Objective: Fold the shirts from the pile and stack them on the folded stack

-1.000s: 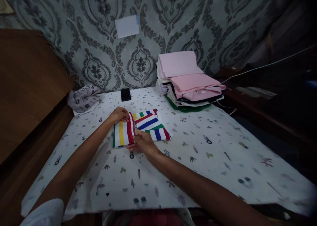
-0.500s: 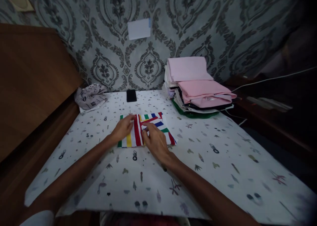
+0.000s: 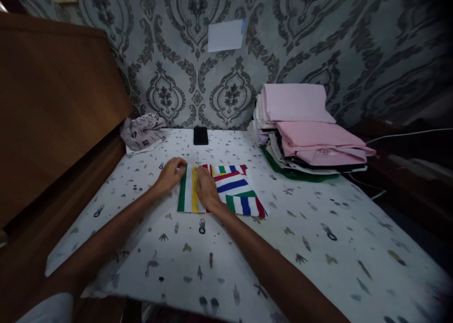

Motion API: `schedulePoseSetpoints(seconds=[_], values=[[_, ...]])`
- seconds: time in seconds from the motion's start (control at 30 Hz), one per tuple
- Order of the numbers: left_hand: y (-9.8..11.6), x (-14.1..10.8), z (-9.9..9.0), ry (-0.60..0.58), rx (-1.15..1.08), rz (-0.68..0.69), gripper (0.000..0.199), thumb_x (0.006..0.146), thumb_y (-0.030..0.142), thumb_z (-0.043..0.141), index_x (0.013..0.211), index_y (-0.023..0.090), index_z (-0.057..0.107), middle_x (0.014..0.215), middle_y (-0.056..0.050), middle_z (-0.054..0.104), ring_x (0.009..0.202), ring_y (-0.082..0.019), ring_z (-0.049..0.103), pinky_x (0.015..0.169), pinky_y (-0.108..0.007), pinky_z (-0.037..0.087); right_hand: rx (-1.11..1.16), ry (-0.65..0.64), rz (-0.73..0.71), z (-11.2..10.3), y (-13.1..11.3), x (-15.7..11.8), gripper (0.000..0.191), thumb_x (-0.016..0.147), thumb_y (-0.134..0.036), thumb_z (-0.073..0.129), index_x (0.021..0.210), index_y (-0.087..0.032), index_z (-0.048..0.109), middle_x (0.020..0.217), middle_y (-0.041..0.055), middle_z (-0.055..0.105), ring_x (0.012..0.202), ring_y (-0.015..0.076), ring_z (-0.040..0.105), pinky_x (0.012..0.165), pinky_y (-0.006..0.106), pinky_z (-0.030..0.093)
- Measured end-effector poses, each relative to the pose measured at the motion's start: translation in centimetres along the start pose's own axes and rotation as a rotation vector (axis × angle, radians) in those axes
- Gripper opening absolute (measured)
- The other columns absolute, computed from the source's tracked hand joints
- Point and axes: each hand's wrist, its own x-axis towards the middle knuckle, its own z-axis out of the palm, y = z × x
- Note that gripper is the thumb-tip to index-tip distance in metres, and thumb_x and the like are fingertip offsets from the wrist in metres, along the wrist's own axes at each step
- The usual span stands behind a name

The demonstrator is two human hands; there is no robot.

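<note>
A folded striped cloth (image 3: 231, 187), white with red, blue, green and yellow bands, lies flat on the table. At its far left corner is my left hand (image 3: 171, 176), with bent fingers and thumb closed on the green-banded edge. My right hand (image 3: 207, 189) lies across the cloth's yellow and red bands, palm down with the fingers stretched out. It covers part of the middle of the cloth.
A white printed sheet covers the table (image 3: 226, 257). Folded clothes (image 3: 318, 134) are stacked at the back right. A black phone (image 3: 200, 136) lies near the wall, and a crumpled printed cloth (image 3: 142, 132) sits at the back left beside a wooden panel (image 3: 56, 96).
My left hand has moved off the cloth's upper part to its left edge. My right hand has slid left from the middle onto the yellow band. The view has turned slightly left.
</note>
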Motion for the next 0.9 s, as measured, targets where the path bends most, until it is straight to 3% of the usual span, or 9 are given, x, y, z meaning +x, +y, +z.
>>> schedulePoseSetpoints(seconds=[0.1,0.2,0.33,0.5,0.7,0.9], values=[[-2.1,3.4,0.2,-0.034,-0.053,-0.106,0.016,0.082,0.028,0.057,0.087,0.017,0.067,0.087,-0.005,0.061,0.088,-0.022,0.057,0.086,-0.037,0.048,-0.162,-0.007,-0.007,-0.4,-0.9,-0.4,0.051,0.092,-0.003,0.03,0.135,-0.008,0.058,0.139,0.018,0.06,0.13,0.0256,0.054,0.113,0.04,0.041],[-3.1,4.9,1.0,-0.124,-0.128,-0.098,0.012,0.076,0.03,0.062,0.075,0.018,0.064,0.076,-0.001,0.059,0.078,-0.019,0.055,0.079,-0.033,0.046,-0.308,-0.054,0.005,-0.6,-1.7,-0.5,0.047,0.094,-0.005,0.033,0.134,-0.005,0.059,0.139,0.0196,0.06,0.132,0.0278,0.053,0.119,0.044,0.03],[-3.6,5.4,1.3,-0.218,-0.253,-0.075,0.019,0.074,0.036,0.063,0.074,0.018,0.059,0.072,0.001,0.059,0.07,-0.015,0.053,0.069,-0.027,0.044,-0.357,-0.137,0.063,-0.6,-2.2,-0.4,0.049,0.099,-0.017,0.037,0.145,-0.001,0.048,0.153,0.0217,0.046,0.145,0.0293,0.039,0.124,0.051,0.018],[-4.0,6.2,0.9,-0.36,-0.398,-0.02,0.031,0.073,0.047,0.064,0.074,0.019,0.051,0.07,0.003,0.054,0.066,-0.012,0.049,0.065,-0.025,0.041,-0.365,-0.227,0.104,-1.0,-2.6,-0.3,0.056,0.101,-0.026,0.036,0.151,0.0,0.039,0.16,0.0216,0.035,0.151,0.0303,0.028,0.124,0.054,0.014],[-4.8,6.9,0.9,-0.496,-0.415,0.018,0.035,0.08,0.051,0.062,0.078,0.019,0.048,0.062,0.007,0.04,0.057,-0.011,0.034,0.054,-0.023,0.026,-0.398,-0.263,0.115,-1.0,-2.7,-0.2,0.058,0.103,-0.03,0.032,0.155,-0.006,0.036,0.162,0.0205,0.03,0.152,0.0304,0.025,0.123,0.054,0.014],[-6.1,7.1,1.1,-0.463,-0.368,0.045,0.033,0.085,0.051,0.059,0.079,0.019,0.049,0.06,0.007,0.037,0.056,-0.011,0.031,0.054,-0.024,0.024,-0.428,-0.316,0.133,-0.9,-2.7,-0.1,0.059,0.103,-0.031,0.031,0.156,-0.006,0.033,0.163,0.0197,0.027,0.153,0.029,0.023,0.124,0.052,0.011]])
